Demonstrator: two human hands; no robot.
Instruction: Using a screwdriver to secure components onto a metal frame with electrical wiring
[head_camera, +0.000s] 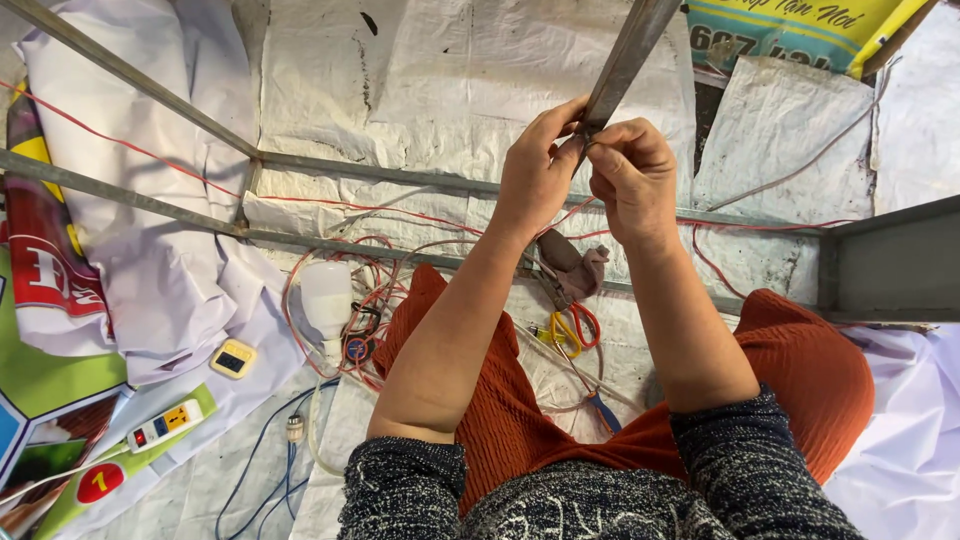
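Two hands meet at the lower end of a slanting grey metal bar (622, 62) that runs toward the top edge of the floor covering, a wrinkled white tarpaulin (440, 90). The left hand (535, 175) pinches the bar's tip with thumb and fingers; the right hand (632, 175) is clenched just beside it, fingertips pressed to the same tip, where a thin red wire (740, 226) seems to pass. Below them lie a white plastic bottle (326, 296), yellow-handled scissors (570, 327), a white power strip (164, 424) near the left edge, and a small yellow meter (233, 358).
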